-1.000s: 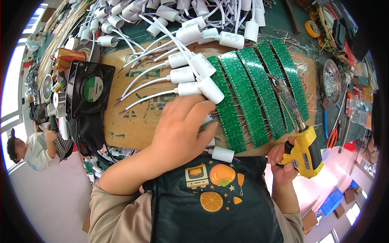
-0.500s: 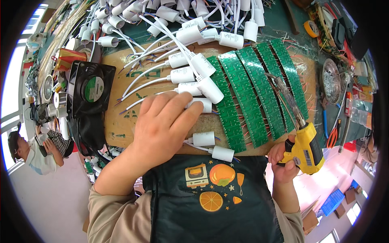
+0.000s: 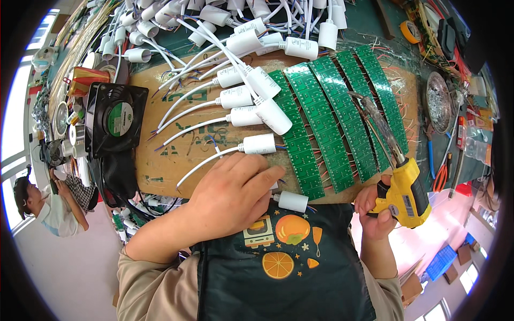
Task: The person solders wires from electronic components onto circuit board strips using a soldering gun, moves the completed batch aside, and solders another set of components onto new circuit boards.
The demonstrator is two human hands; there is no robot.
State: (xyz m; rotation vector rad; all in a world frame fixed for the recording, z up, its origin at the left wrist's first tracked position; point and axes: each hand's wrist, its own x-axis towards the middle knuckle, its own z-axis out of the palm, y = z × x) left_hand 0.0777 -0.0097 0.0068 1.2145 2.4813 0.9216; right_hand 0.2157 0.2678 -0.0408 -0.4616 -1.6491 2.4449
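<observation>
My right hand [image 3: 373, 211] is closed round the handle of a yellow and black soldering gun [image 3: 408, 192], its metal tip pointing up over the green circuit boards [image 3: 332, 101]. My left hand [image 3: 235, 190] curls palm down at the near edge of the brown work board, its fingers round a white cylindrical lamp holder that they mostly cover. Another white lamp holder [image 3: 293, 201] lies just right of these fingers. Beyond the knuckles rests a cabled lamp holder [image 3: 258, 144], its right end close to the nearest board strip. Farther up, several more lie in a row, two of them crossing on top.
A black fan [image 3: 116, 120] stands at the left of the brown work board [image 3: 155, 176]. White lamp holders are heaped at the back. On the right are a metal bowl [image 3: 439, 101], orange-handled pliers [image 3: 441, 176] and yellow tape [image 3: 410, 32]. Another person [image 3: 53, 206] sits far left.
My left hand has come nearer to me, off the row, and now covers one of the two near lamp holders. The lamp holder it touched lies uncovered, a little nearer. My right hand has barely moved.
</observation>
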